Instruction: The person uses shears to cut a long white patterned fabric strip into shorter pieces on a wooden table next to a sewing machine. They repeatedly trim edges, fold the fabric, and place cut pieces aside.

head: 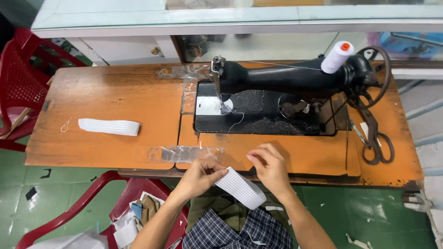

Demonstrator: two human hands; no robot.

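My left hand [199,177] pinches the upper end of a short white gridded fabric strip [240,188] at the near edge of the sewing table [110,97]. My right hand [270,167] hovers just right of that end, fingers curled, touching the strip's top edge. The strip hangs down over my lap, above an olive garment [221,212] and checked cloth. A black sewing machine [286,80] stands on the table beyond my hands, its needle over the plate. A second white gridded strip [109,126] lies flat on the table's left side.
A white thread spool [337,56] sits on the machine. Dark scissors [376,138] lie at the table's right end. Red plastic chairs stand at left [20,78] and near left [83,207], the near one holding fabric scraps. Clear tape patches are stuck to the tabletop.
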